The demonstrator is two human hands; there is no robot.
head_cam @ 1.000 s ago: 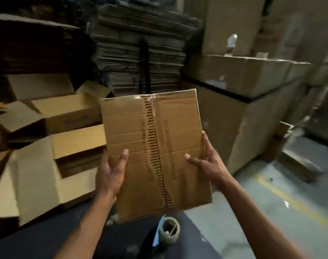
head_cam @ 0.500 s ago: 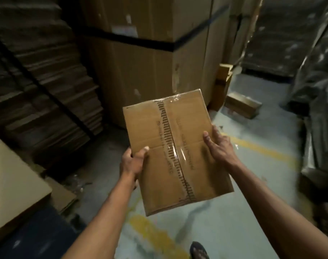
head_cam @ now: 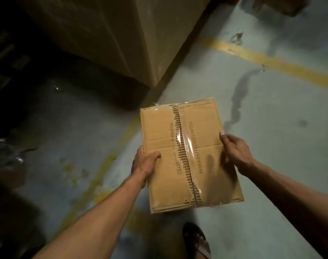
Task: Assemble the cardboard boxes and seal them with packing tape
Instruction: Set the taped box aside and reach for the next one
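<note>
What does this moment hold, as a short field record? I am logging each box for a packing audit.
item: cardboard box, held above the floor
seam: clear packing tape down the middle, cardboard torn along it
left hand: grips left edge, thumb on top
right hand: grips right edge
floor marks: yellow line
nearby: large carton behind; sandalled foot below

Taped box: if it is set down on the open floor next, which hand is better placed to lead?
Probably the right hand: it grips the box edge beside the bare floor, while the left hand faces the big carton.
</note>
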